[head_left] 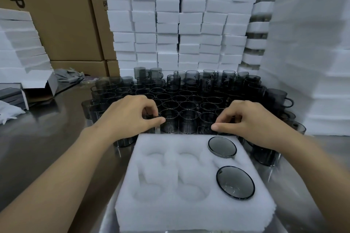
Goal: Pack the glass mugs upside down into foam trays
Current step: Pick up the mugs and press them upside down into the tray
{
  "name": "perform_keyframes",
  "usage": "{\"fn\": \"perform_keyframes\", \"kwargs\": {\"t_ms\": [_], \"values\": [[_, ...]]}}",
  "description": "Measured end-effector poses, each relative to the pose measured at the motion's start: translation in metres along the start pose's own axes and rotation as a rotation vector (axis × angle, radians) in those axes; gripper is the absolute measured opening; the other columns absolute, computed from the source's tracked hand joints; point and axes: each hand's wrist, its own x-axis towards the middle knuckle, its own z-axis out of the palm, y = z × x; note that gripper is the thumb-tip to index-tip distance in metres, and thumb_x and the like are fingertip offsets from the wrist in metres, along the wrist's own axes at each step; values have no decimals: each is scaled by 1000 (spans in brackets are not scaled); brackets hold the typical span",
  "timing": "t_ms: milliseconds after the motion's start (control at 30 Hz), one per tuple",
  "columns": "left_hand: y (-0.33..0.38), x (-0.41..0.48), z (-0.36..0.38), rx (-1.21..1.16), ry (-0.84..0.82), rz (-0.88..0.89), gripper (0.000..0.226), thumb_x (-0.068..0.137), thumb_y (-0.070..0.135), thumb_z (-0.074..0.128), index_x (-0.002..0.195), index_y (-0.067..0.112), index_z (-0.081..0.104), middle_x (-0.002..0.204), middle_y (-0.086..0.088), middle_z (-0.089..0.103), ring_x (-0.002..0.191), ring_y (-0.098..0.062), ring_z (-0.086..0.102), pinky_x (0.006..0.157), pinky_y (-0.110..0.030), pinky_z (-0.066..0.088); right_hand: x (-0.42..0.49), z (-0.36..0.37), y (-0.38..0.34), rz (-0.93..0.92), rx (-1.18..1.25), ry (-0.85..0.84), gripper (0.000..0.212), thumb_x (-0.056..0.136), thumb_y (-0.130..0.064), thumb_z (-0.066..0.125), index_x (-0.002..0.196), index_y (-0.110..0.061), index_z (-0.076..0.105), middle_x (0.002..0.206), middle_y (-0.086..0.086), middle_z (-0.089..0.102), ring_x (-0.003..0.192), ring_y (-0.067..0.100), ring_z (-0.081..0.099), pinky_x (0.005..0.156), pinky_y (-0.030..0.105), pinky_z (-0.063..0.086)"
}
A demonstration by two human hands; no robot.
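The foam tray [189, 212] lies nearest on the steel worktop [47, 147], with two upturned mugs [235, 182] in its right pockets; just beyond it stand crowded upright mugs [186, 100]; the left grip [128, 117] is curled on the near-left mug [151, 122], and the right grip [246, 117] pinches the near-right mug [226, 130]; foam stacks [170, 24] rise at the far side
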Motion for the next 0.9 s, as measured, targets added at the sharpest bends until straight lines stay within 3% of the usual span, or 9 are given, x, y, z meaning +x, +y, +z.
{"fn": "perform_keyframes", "kwargs": {"t_ms": [67, 133, 267, 500, 567, 633, 733, 833, 900], "values": [[4, 0, 0, -47, 30, 21, 28, 93, 73, 60, 91, 46, 70, 98, 25, 66, 98, 2, 63, 84, -38, 58, 1, 3, -2, -13, 43, -22, 17, 83, -59, 80, 78, -43, 83, 91, -23, 70, 89, 1, 65, 74, 22, 53], [10, 0, -1, -107, 59, 41, 27, 95, 69, 59, 90, 45, 71, 97, 24, 68, 97, 3, 64, 84, -37, 58, 1, 7, -4, -25, 56, -61, 21, 84, -60, 78, 76, -42, 84, 93, -18, 68, 93, 5, 64, 79, 20, 48], [21, -2, -1, -135, 87, 84, 28, 97, 67, 56, 91, 44, 71, 94, 24, 69, 95, 3, 64, 82, -36, 57, 2, 13, -4, -11, 31, -171, 43, 97, -46, 74, 70, -12, 77, 102, -13, 62, 107, 4, 56, 97, 26, 39], [34, -5, 4, -77, 46, 144, 31, 94, 69, 58, 89, 42, 72, 91, 24, 68, 92, 3, 63, 82, -37, 57, -1, 14, -14, 22, 56, -192, 48, 100, -36, 73, 71, 2, 71, 101, -4, 67, 95, -8, 59, 82, 2, 37], [35, -5, 1, -147, 17, 145, 38, 84, 78, 60, 84, 42, 72, 89, 24, 70, 92, 2, 65, 83, -36, 58, -1, 15, -16, 36, 71, -188, 50, 98, -44, 73, 72, -1, 73, 101, -7, 66, 97, -6, 60, 91, 10, 36], [36, -5, -2, -269, -102, 140, 44, 74, 83, 68, 81, 41, 75, 88, 22, 73, 88, -2, 68, 80, -35, 60, -1, 20, -17, 51, 70, -144, 48, 96, -50, 72, 69, -10, 75, 100, -11, 66, 102, 1, 60, 102, 29, 42], [41, -5, 1, -350, -261, 148, 43, 74, 77, 80, 77, 34, 79, 81, 12, 76, 77, -9, 70, 72, -29, 59, 1, 31, -25, 97, 22, -24, 45, 96, -52, 72, 63, -21, 75, 92, -11, 68, 108, 13, 61, 108, 50, 44], [44, -4, 3, -348, -255, 150, 35, 80, 65, 84, 74, 31, 78, 77, 11, 75, 71, -8, 67, 62, -18, 51, 4, 39, -33, 160, -7, 9, 42, 94, -55, 73, 55, -39, 73, 83, -10, 72, 108, 15, 62, 106, 51, 46], [47, -5, 4, -341, -256, 137, 31, 83, 62, 84, 75, 33, 77, 77, 13, 75, 70, -7, 66, 65, -25, 55, 6, 38, -34, 215, 26, 10, 33, 90, -57, 77, 63, -39, 79, 80, -13, 75, 97, 8, 66, 100, 46, 51]]}}
